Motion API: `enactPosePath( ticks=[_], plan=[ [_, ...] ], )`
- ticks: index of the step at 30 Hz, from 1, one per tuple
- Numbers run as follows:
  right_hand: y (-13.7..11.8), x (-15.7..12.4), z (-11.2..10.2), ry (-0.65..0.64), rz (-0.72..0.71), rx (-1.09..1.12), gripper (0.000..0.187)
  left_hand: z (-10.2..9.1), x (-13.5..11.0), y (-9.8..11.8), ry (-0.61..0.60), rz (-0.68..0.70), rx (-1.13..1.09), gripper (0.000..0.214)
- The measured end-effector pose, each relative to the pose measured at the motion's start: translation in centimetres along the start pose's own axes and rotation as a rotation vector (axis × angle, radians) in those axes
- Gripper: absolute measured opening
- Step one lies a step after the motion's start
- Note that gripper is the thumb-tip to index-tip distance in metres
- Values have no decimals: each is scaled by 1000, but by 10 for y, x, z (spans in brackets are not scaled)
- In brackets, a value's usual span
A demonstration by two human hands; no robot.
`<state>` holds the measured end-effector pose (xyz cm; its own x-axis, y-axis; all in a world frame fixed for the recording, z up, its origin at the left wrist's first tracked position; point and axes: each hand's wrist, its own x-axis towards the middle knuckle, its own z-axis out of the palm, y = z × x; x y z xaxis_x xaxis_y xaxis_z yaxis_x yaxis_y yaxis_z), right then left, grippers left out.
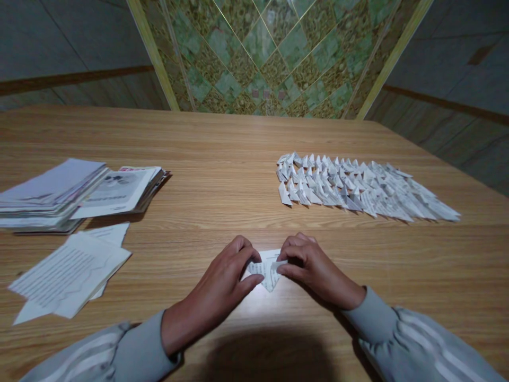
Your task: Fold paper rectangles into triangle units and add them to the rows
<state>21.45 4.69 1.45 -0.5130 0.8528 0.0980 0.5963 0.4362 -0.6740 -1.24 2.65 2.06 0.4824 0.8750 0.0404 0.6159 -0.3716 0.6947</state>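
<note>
A small folded piece of printed paper [271,277] lies between my hands near the front of the table, its lower corner pointing toward me. My left hand [239,268] pinches its left side between thumb and fingers. On the right side, my right hand [303,261] grips a folded flap the same way. The fingers cover both ends of the paper, and its upper edge shows between them.
Rows of small folded paper pieces [338,183] stand on the wooden table [222,154] at the back right. At left are a thick stack of papers and booklets [51,185] and several loose printed sheets [71,270]. A tiled wall [266,53] rises beyond the table.
</note>
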Motion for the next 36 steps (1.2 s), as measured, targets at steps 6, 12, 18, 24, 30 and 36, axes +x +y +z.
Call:
enactPosePath(
  ticks=[6,12,18,24,30,36],
  plan=[
    [-3,0,0,1,43,-21,11,3,7,-2,31,32,44,7],
    [-2,1,2,9,30,-47,11,5,12,2,73,9,138,10],
    [-6,-1,2,24,35,-79,17,9,10,3,100,-1,202,7],
    [-9,-3,3,94,-4,-99,27,13,9,3,127,60,243,4],
    [-16,-5,3,163,-58,-229,32,19,6,0,125,246,448,21],
    [-17,-6,4,157,-85,-240,35,18,-12,6,91,333,576,15]
  ],
)
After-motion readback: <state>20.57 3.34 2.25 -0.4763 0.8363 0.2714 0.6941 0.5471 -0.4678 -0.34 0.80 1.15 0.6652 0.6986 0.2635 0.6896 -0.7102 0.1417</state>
